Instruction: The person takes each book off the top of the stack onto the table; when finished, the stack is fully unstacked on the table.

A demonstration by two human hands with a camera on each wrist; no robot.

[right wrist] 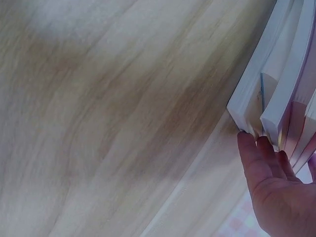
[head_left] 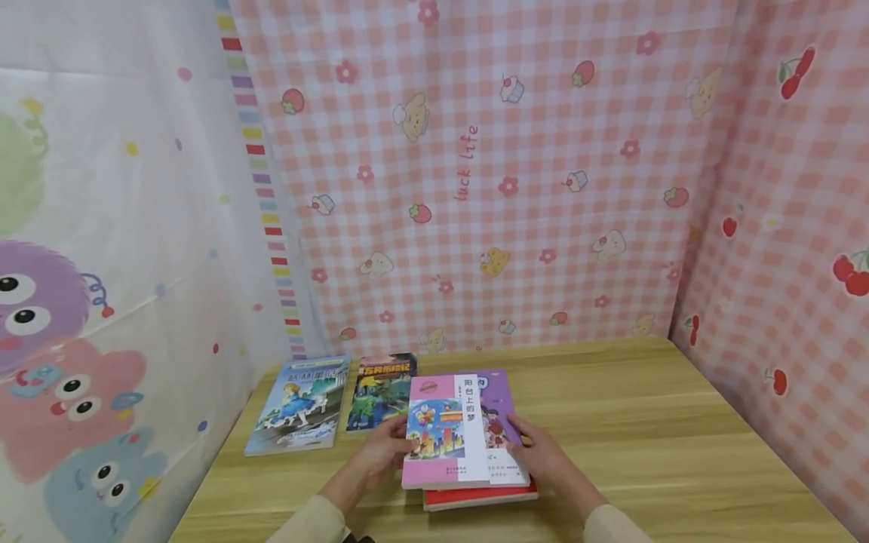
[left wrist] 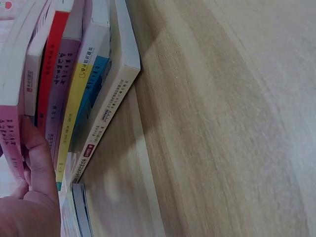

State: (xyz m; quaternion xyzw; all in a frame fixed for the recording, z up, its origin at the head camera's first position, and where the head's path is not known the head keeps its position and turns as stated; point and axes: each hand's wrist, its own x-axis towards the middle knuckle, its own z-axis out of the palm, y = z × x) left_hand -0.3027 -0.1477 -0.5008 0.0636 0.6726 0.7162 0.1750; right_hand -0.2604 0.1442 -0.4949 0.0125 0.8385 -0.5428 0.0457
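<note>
Pinches the smooth pink paperback [head_left: 441, 434] with the left hand [head_left: 387, 446], atop an uneven book stack [head_left: 498, 411] near middle; rests the right hand [head_left: 548, 458], fingers loosely extended, against squared page edges. Has flat blue book [head_left: 299, 407] at left, wide wood-grain tabletop [head_left: 652, 430] rightward.

The right grip [right wrist: 277, 190] touches several stacked books [right wrist: 288, 94].

This looks like a small booth screened with cloth, styled like a child's reading corner; whether it stands in a home or a studio cannot be told. A pink gingham curtain [head_left: 489, 173] printed with strawberries and cupcakes hangs behind a wood-grain worktop [head_left: 645, 422] bearing illustrated paperbacks [head_left: 441, 422]. A cherry-print cloth [head_left: 781, 226] lines the right, a cartoon-monster sheet [head_left: 163, 249] the left.
</note>
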